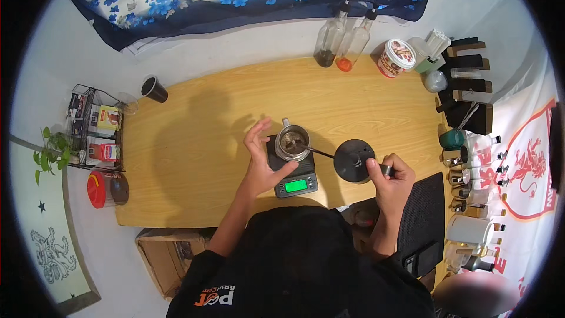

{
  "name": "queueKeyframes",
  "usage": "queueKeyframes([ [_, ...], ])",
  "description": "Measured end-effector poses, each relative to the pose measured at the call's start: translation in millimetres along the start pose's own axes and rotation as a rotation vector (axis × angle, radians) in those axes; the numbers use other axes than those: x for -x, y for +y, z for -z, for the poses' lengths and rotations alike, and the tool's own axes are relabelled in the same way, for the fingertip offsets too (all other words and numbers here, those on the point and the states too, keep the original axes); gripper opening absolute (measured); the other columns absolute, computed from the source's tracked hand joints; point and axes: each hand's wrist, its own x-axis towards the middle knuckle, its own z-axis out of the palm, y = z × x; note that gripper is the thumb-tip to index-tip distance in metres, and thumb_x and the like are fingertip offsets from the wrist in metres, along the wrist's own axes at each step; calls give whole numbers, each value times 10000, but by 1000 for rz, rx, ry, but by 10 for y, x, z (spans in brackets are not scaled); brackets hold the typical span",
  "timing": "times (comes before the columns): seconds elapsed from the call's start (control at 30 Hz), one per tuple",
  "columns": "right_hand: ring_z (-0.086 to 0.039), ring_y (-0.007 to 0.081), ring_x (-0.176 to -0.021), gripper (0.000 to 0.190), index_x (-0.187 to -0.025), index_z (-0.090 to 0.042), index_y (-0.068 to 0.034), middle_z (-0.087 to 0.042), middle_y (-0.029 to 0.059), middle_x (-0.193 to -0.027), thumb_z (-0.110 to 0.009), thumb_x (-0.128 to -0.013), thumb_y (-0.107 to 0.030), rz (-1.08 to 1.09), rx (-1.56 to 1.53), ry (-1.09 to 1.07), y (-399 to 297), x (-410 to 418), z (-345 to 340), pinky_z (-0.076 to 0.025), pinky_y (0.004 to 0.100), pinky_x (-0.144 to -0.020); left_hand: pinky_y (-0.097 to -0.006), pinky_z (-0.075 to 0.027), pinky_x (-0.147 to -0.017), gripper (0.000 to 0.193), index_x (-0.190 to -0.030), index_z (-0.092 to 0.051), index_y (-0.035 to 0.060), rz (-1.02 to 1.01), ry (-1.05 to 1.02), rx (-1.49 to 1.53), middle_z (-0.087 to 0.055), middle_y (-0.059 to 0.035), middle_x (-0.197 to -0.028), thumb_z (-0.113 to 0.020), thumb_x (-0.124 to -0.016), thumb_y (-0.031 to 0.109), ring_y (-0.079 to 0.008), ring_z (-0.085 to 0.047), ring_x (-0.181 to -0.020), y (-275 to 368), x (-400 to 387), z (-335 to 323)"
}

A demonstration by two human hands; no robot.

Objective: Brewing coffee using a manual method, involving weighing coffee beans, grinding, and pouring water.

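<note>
A small digital scale [294, 185] with a lit green display sits on the wooden table. On its platform stands a metal vessel [282, 152] with a small handle pointing away from me; dark brown, wet-looking contents [291, 140] show inside, probably coffee. My right hand [393, 176] grips the handle of a black gooseneck kettle [353, 159], held to the right of the scale. Its thin spout reaches over the vessel's rim; whether water flows is too small to tell. My left hand [265, 159] is left of the vessel, fingers spread and curved, holding nothing.
Two glass bottles [342, 44] and a white-lidded tub [396, 58] stand at the back. Bottles and metal pitchers [459, 177] line the right side beside a black mat [423, 212]. A black cup [154, 89], wire rack [99, 128] and red-lidded jar [107, 189] are at left.
</note>
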Motion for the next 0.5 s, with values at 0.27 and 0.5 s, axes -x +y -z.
queueKeyframes([
  [0.27, -337, 4, -589, 459, -646, -437, -82, -405, -94, -608, -842, -862, -94, 62, 63, -13, -53, -92, -116, -242, 214, -522, -501, -266, -1166, 939, -1522, -120, 103, 1, -324, 163, -335, -219, -1611, -736, -818, 22, -329, -336, -1477, 4, -181, 131],
  [0.5, -333, 4, -580, 460, -648, -446, -76, -402, -94, -593, -860, -845, -115, 86, 214, -46, -64, -84, 31, -233, 219, -511, -456, -308, -1125, 907, -1471, -189, 135, 81, -213, 217, -449, -167, -1480, -778, -792, 8, -290, -436, -1356, -69, -89, 66],
])
